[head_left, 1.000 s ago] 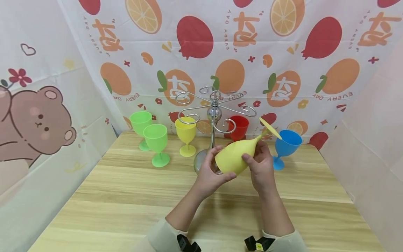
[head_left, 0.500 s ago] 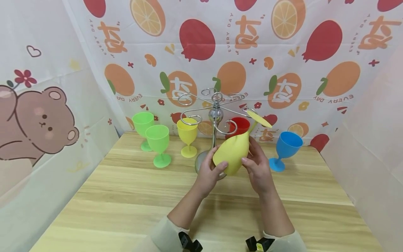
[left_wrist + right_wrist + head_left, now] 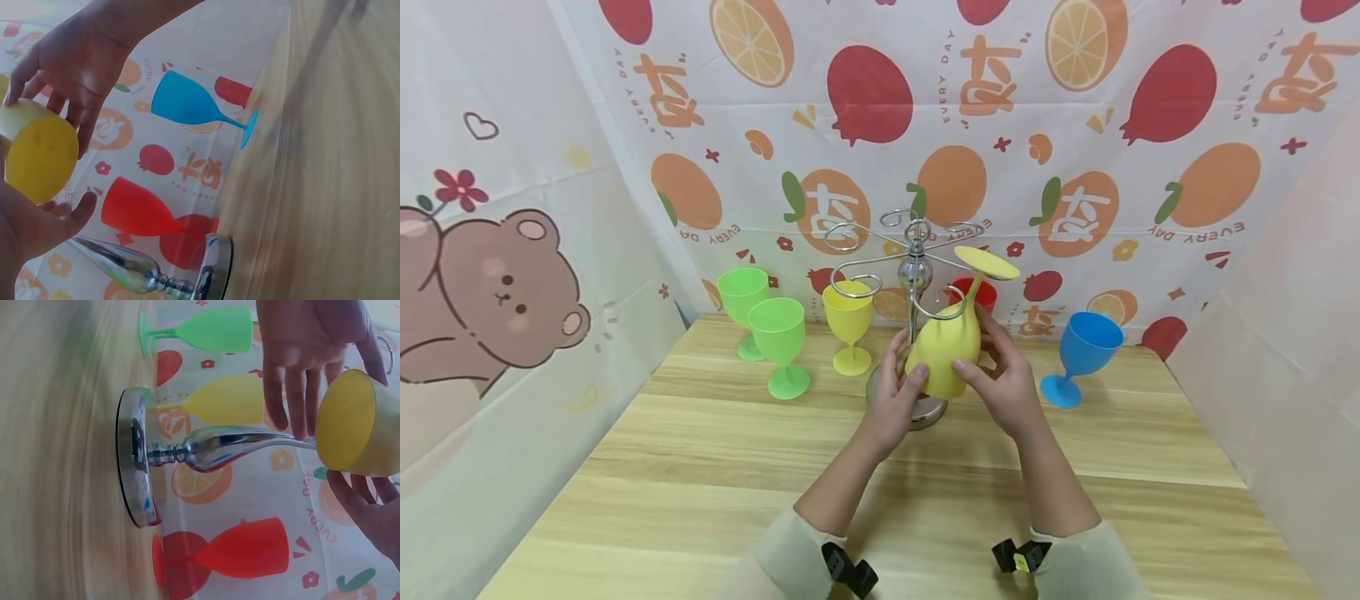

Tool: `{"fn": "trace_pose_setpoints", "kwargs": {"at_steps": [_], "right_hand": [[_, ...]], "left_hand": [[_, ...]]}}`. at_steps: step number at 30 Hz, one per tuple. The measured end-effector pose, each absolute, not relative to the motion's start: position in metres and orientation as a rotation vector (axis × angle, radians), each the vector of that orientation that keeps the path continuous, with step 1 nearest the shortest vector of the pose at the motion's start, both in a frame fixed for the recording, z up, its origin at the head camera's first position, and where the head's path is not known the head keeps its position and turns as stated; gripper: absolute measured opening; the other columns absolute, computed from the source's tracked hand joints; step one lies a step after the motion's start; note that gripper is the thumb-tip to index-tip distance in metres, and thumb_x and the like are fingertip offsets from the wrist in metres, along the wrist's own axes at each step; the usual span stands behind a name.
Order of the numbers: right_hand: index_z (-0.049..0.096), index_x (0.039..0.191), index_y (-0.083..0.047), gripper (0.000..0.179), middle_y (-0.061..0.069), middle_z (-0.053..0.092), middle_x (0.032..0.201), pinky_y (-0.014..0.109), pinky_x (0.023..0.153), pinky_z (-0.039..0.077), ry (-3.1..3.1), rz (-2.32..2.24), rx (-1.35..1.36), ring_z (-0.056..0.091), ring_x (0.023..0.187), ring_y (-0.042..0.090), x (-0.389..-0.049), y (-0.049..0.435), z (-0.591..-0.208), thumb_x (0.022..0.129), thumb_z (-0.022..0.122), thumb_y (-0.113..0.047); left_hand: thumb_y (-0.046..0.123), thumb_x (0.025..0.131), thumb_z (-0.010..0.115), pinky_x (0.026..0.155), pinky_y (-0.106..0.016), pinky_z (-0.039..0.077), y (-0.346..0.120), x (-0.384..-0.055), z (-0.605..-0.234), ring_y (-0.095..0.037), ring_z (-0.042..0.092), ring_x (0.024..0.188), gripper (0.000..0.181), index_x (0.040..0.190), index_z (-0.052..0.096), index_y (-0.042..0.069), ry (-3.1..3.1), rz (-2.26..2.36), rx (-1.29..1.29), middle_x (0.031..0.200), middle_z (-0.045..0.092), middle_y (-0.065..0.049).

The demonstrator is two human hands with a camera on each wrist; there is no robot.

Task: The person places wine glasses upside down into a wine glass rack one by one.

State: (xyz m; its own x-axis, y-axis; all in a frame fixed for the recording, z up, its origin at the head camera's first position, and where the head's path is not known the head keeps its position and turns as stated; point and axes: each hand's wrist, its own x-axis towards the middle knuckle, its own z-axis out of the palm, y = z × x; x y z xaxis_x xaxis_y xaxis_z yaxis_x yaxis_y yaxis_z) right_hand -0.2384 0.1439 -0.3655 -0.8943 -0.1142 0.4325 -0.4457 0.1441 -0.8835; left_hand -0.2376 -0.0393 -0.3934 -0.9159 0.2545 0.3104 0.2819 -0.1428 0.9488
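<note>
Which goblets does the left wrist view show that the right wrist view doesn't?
Only the left wrist view shows the blue goblet, standing upright. Only the right wrist view clearly shows a green goblet and the standing yellow goblet. Both share the red goblet and the held yellow goblet, gripped between the left hand and the right hand, plus part of the chrome stand.
</note>
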Motion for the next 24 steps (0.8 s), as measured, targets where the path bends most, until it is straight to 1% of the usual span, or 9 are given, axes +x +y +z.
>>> {"fn": "trace_pose_setpoints", "kwargs": {"at_steps": [2,5,8,11,14,16,18,20,24], "right_hand": [[0.039,0.15,-0.035,0.07,0.0,0.047,0.143,0.041,0.088,0.057,-2.184,1.768,0.541,0.05,0.121,0.028,-0.241,0.143,-0.364,0.09,0.07,-0.019],[0.039,0.149,-0.036,0.07,0.0,0.046,0.143,0.046,0.09,0.056,-2.21,1.722,0.537,0.05,0.122,0.03,-0.243,0.14,-0.36,0.089,0.072,-0.021],[0.04,0.149,-0.037,0.07,0.001,0.047,0.142,0.048,0.091,0.055,-2.237,1.687,0.525,0.051,0.123,0.028,-0.246,0.137,-0.357,0.089,0.073,-0.025],[0.041,0.148,-0.035,0.068,0.002,0.048,0.14,0.048,0.092,0.055,-2.256,1.658,0.52,0.052,0.122,0.026,-0.25,0.134,-0.356,0.088,0.074,-0.03],[0.043,0.147,-0.031,0.068,0.001,0.049,0.137,0.047,0.091,0.055,-2.267,1.631,0.523,0.053,0.12,0.024,-0.254,0.13,-0.354,0.087,0.075,-0.035],[0.045,0.147,-0.028,0.069,0.001,0.049,0.136,0.045,0.09,0.056,-2.265,1.623,0.534,0.053,0.119,0.023,-0.255,0.128,-0.354,0.086,0.076,-0.036],[0.046,0.146,-0.025,0.07,0.002,0.05,0.133,0.042,0.088,0.057,-2.263,1.617,0.544,0.055,0.117,0.023,-0.255,0.127,-0.353,0.085,0.077,-0.036],[0.049,0.144,-0.025,0.068,0.002,0.051,0.13,0.04,0.085,0.058,-2.262,1.604,0.553,0.056,0.113,0.023,-0.256,0.126,-0.353,0.084,0.079,-0.036],[0.052,0.141,-0.027,0.067,0.0,0.053,0.125,0.038,0.083,0.059,-2.289,1.564,0.563,0.057,0.109,0.023,-0.255,0.124,-0.351,0.081,0.08,-0.04]], "left_hand": [[0.028,0.105,0.047,0.11,-0.051,0.04,-0.04,-0.238,-0.392,-0.028,0.043,0.139,0.061,0.156,0.016,0.019,-2.036,-2.189,-0.613,0.152,0.039,-0.01],[0.028,0.104,0.049,0.115,-0.052,0.033,-0.04,-0.238,-0.39,-0.026,0.036,0.143,0.057,0.154,0.023,0.024,-2.036,-2.085,-0.587,0.15,0.04,-0.007],[0.026,0.105,0.047,0.113,-0.052,0.036,-0.041,-0.239,-0.389,-0.025,0.037,0.142,0.052,0.153,0.027,0.024,-2.017,-2.038,-0.601,0.15,0.041,-0.006],[0.025,0.106,0.042,0.112,-0.049,0.039,-0.042,-0.238,-0.388,-0.023,0.038,0.141,0.048,0.153,0.029,0.024,-2.026,-2.005,-0.616,0.153,0.039,-0.004],[0.025,0.107,0.037,0.111,-0.046,0.04,-0.045,-0.237,-0.386,-0.023,0.041,0.139,0.047,0.154,0.029,0.025,-2.06,-1.978,-0.605,0.152,0.039,-0.004],[0.026,0.108,0.037,0.11,-0.047,0.041,-0.047,-0.237,-0.386,-0.024,0.043,0.137,0.047,0.154,0.029,0.026,-2.079,-1.974,-0.595,0.152,0.04,-0.005],[0.027,0.107,0.04,0.11,-0.047,0.041,-0.049,-0.237,-0.385,-0.024,0.044,0.137,0.048,0.154,0.028,0.026,-2.091,-1.975,-0.597,0.15,0.042,-0.006],[0.028,0.105,0.045,0.111,-0.048,0.04,-0.051,-0.238,-0.385,-0.024,0.043,0.138,0.052,0.154,0.027,0.025,-2.096,-1.993,-0.603,0.15,0.042,-0.005],[0.031,0.097,0.062,0.116,-0.048,0.033,-0.054,-0.24,-0.385,-0.023,0.039,0.14,0.069,0.154,0.023,0.026,-2.125,-2.017,-0.589,0.15,0.04,-0.002]]}}
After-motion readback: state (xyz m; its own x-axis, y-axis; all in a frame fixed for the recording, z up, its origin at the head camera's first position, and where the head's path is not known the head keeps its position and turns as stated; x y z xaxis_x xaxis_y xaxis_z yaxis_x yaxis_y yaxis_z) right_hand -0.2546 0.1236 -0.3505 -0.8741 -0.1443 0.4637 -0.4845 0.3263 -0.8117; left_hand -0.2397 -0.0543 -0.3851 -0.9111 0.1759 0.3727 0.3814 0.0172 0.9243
